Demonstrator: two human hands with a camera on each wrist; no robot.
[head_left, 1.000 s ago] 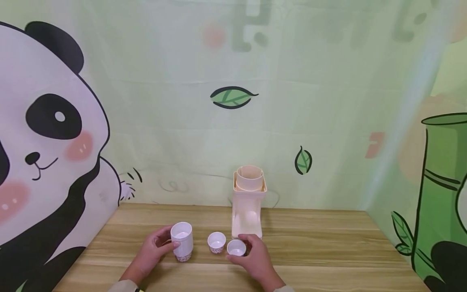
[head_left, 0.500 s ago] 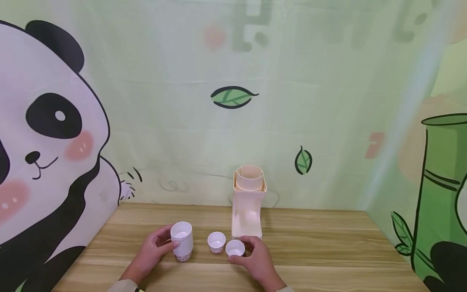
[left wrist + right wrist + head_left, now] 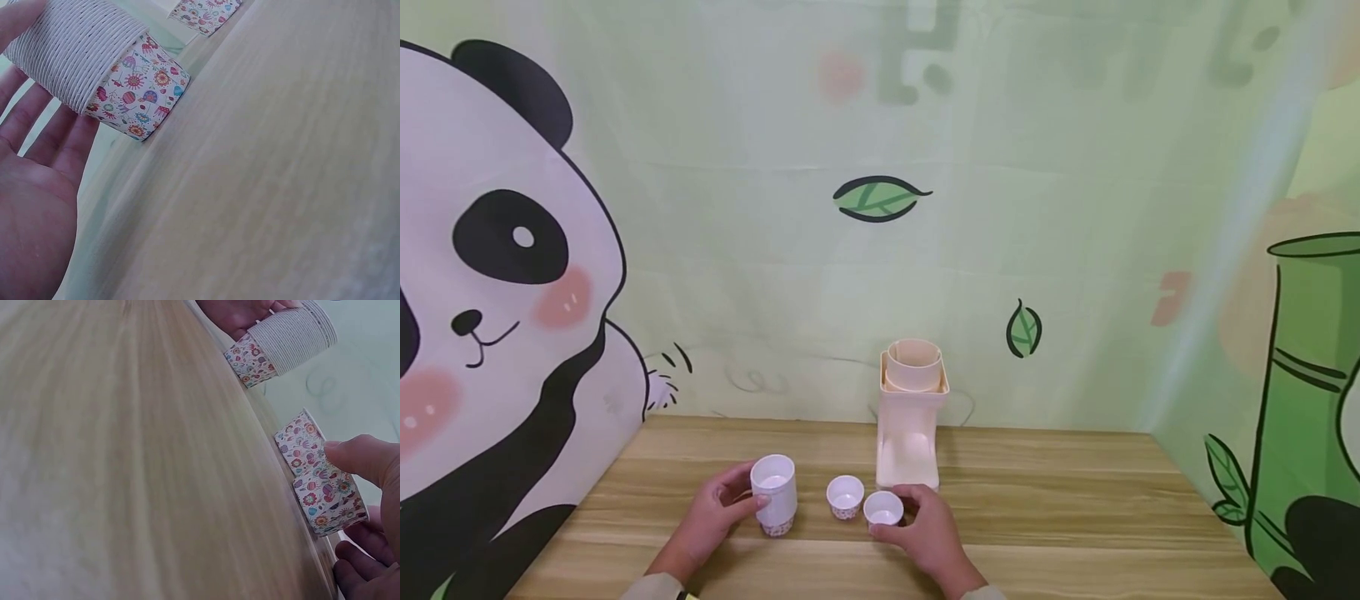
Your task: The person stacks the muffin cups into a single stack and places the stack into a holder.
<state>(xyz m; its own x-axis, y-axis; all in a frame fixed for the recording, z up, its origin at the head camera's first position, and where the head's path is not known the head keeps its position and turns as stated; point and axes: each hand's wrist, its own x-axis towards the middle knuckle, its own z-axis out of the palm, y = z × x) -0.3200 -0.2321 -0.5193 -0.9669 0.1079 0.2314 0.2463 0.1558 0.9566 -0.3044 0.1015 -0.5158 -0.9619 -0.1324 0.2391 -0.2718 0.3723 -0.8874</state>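
On the left, my left hand (image 3: 718,517) grips a tall stack of nested paper cups (image 3: 777,500), thumb on the near side and fingers behind. Its lowest cup shows a colourful floral print (image 3: 140,87) in the left wrist view, and its base is at the tabletop. My right hand (image 3: 928,533) holds a single small paper cup (image 3: 883,507) between thumb and fingers, upright, with its mouth facing up. A matching paper cup (image 3: 846,497) stands just left of it; the two overlap in the right wrist view.
Behind the right hand stands a pale pink holder (image 3: 908,450) with a round tube (image 3: 913,367) in its top. The wood-grain table (image 3: 1060,508) ends at a green printed backdrop (image 3: 737,250) with a panda.
Between the first frame and now, the cup in my right hand has shifted slightly left, towards the standing cup. My left hand and the stack have stayed in place.
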